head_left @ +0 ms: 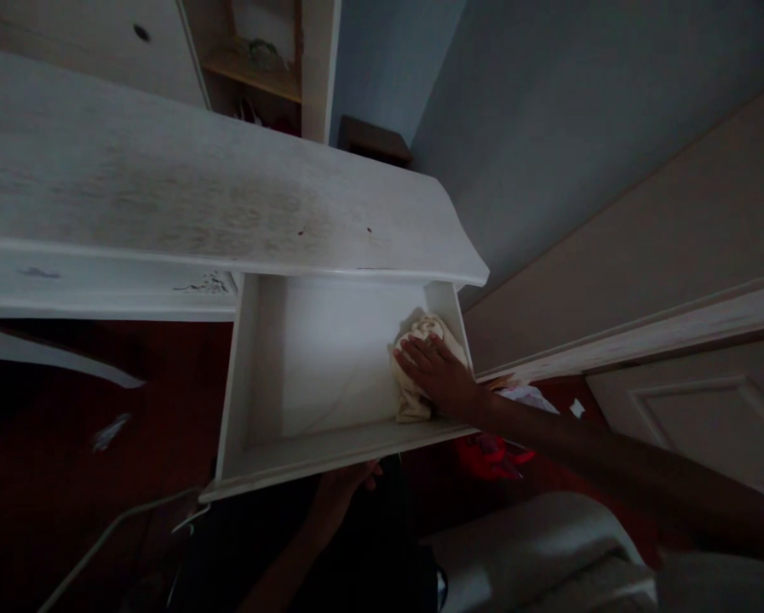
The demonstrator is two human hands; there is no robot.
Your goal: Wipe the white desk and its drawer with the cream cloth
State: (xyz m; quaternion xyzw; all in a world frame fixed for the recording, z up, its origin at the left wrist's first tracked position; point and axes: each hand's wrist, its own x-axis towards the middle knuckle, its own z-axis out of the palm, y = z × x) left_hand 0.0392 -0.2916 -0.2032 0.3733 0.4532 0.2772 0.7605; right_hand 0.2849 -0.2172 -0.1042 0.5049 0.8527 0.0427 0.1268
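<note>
A pale cable (pixel 102 540) trails across the dim floor at left, below a white table (pixel 215 187) whose smudged top spans the scene. Its drawer (pixel 330 358) stands pulled out at center, the bare part of its floor showing left of a cream cloth. The person's left hand (pixel 354 484) is low beside the drawer's front, fingers loosely curled; from here one cannot tell whether they touch the panel. To the right, the cloth (pixel 412 407) sits bunched inside the drawer, near its right wall, under the right hand (pixel 442 375). Those fingers lie stretched over it, slightly apart; whether the hidden thumb clamps it, one cannot tell. The job looks best served by a flatter fold, even pressure from the palm, fingertips leading into the corners, and the other hand steadying the front so the drawer does not shift. Farther right, red fabric (pixel 493 455) lies on the floor.
</note>
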